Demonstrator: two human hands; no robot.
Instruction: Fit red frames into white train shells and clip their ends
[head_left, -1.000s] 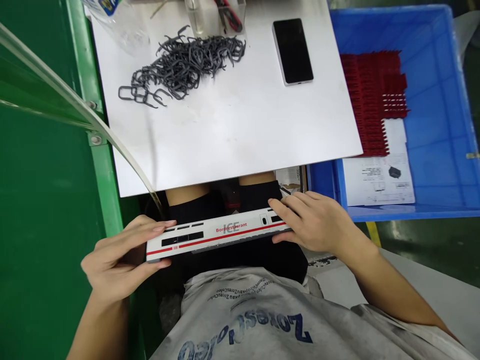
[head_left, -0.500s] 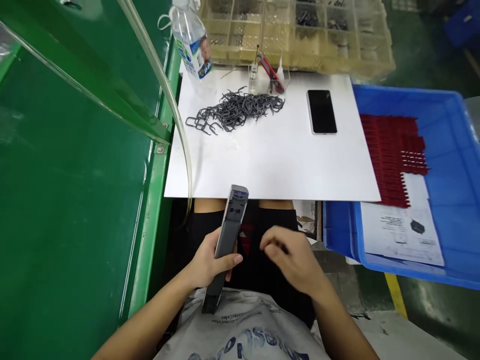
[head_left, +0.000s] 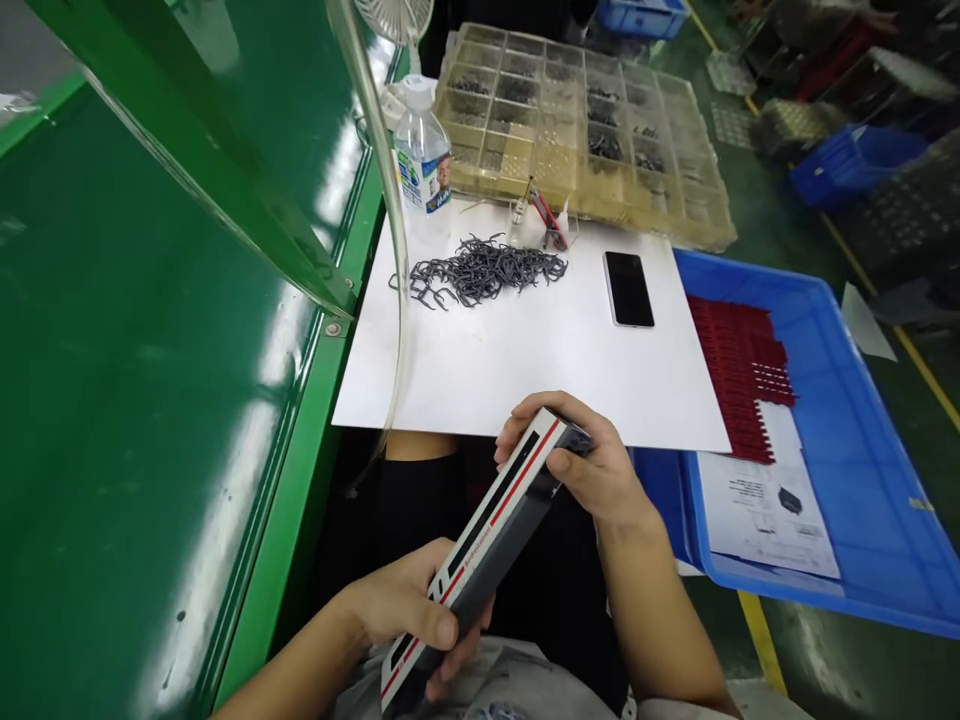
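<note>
bright glare on green panel (head_left: 210,540)

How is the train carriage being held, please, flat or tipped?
Tipped: the carriage slants, far end in the right hand, near end past the left hand.

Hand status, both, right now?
Left hand: closed, holding the lower end of the white ICE model train car.
Right hand: closed, holding its upper end.

The model train carriage (head_left: 487,535) is smooth plastic; the phone's screen (head_left: 628,289) is glossy glass.
</note>
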